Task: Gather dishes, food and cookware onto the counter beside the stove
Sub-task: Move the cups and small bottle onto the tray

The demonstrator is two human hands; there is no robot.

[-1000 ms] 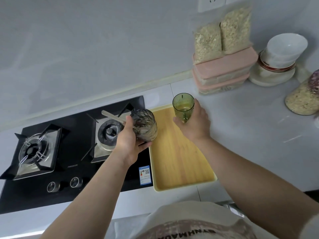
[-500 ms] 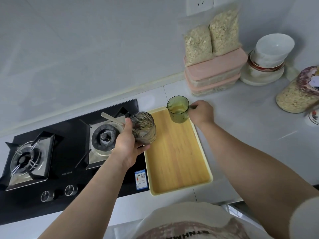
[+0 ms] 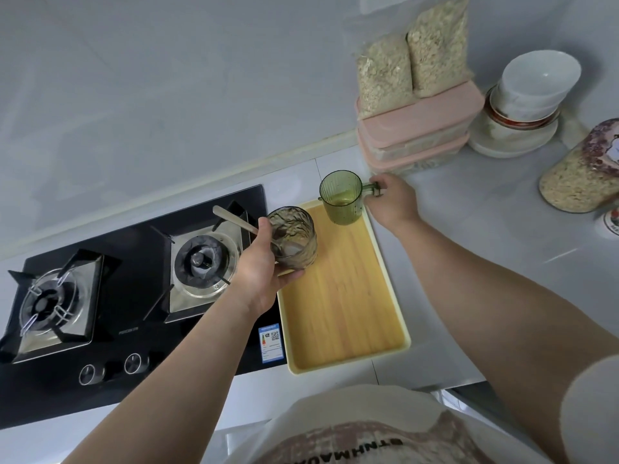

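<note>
The right hand (image 3: 392, 204) is pinching the handle of the green cup (image 3: 341, 204), which is standing at the far end of the yellow tray (image 3: 341, 313). The left hand (image 3: 259, 276) is gripping a smeared glass (image 3: 296, 237) holding a spoon (image 3: 231, 220), over the tray's edge beside the stove (image 3: 134, 229). Pink-lidded boxes (image 3: 422, 128), oat bags (image 3: 412, 61), stacked bowls (image 3: 529, 102) and a jar (image 3: 576, 182) are crowding the counter (image 3: 469, 262) behind.

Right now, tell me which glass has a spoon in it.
The clear smeared glass in the left hand, its spoon sticking out; the green mug has none.

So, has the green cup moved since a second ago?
Yes: the green cup came down, apparently onto the far right corner of the yellow tray.
</note>
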